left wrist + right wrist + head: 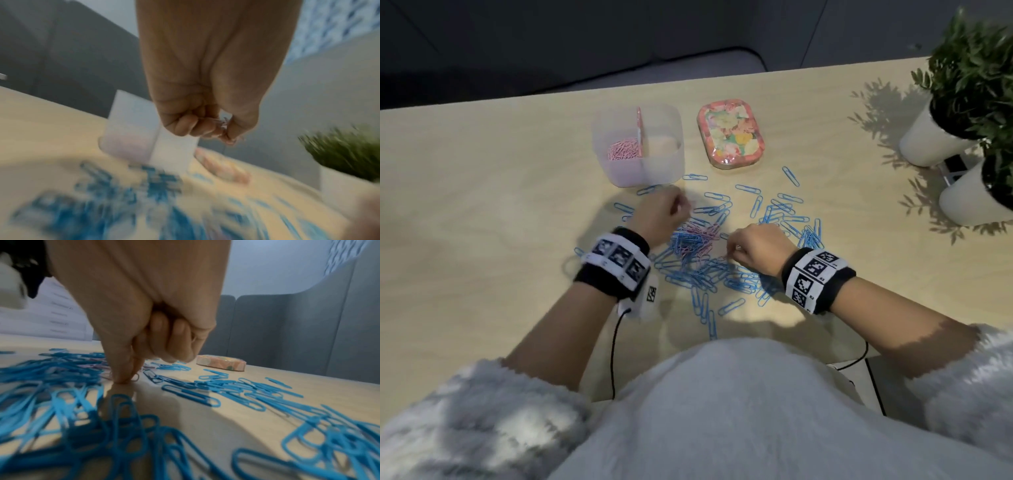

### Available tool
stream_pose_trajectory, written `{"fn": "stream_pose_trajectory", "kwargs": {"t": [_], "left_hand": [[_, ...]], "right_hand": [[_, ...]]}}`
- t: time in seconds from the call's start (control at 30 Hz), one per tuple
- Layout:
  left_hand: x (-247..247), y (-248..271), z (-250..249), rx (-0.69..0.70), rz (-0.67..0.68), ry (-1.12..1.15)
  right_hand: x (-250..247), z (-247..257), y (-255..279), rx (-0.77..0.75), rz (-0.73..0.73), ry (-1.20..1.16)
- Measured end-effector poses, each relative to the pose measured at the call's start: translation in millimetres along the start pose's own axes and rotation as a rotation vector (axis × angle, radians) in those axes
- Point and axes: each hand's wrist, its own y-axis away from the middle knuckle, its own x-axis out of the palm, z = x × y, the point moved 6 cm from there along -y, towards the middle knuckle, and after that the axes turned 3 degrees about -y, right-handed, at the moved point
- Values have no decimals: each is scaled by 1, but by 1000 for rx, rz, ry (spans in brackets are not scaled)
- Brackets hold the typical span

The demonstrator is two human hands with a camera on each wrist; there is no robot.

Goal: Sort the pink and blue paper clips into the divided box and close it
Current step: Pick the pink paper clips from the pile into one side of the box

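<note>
We look down on a pale wooden table. At its far middle stands a translucent divided box, open at the top, with a pink divider down its centre. Its left compartment holds a heap of pink paper clips; the right compartment looks bare. Just to the right of the box lies its flowered lid, flat on the table.

In front of the box, blue paper clips are scattered widely, thickest in a pile between our two wrists, with a few loose pink clips mixed into the top of that pile.

Our left hand hovers just in front of the box, fingers curled in, pinching a small bunch of pink clips between thumb and fingers. Our right hand is down at the pile, most fingers curled into the palm, while thumb and forefinger press together on a small pink clip lying on the table.

Two white pots of green plants stand at the far right edge.
</note>
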Motion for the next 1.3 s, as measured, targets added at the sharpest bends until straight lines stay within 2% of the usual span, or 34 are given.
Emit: {"fn": "stream_pose_trajectory", "kwargs": {"t": [0.1, 0.23, 0.33, 0.4, 0.57, 0.67, 0.77, 0.87, 0.97, 1.1, 1.2, 1.3], "left_hand": [[-56, -18, 15, -115, -121, 0], [-107, -48, 34, -263, -218, -170], [-114, -65, 40, -356, -191, -296], [-111, -75, 41, -370, -146, -359], [-101, -84, 50, -412, -68, -345], [-111, -75, 59, -405, -209, -144], [-121, -45, 65, -307, -424, 77], [-114, -3, 66, -234, -531, 111], [-85, 30, 71, -227, -418, 8], [-32, 49, 71, -169, -113, -43], [-7, 47, 64, -145, -22, -81], [10, 36, 51, -120, 14, -99]], "right_hand": [[3, -2, -5, 28, 47, -50], [1, -3, -13, 68, 116, -216], [-30, 0, -25, 53, -9, -338], [-53, 5, -32, 35, -74, -375], [-101, 31, -63, -1, -99, -398], [-121, 59, -91, -45, -117, -382], [-134, 92, -125, -72, -137, -338], [-132, 116, -159, -17, -138, -381], [-119, 129, -186, 73, -93, -527], [-106, 136, -195, 61, -17, -604], [-110, 129, -184, 27, -100, -710], [-113, 108, -154, 14, -208, -935]]}}
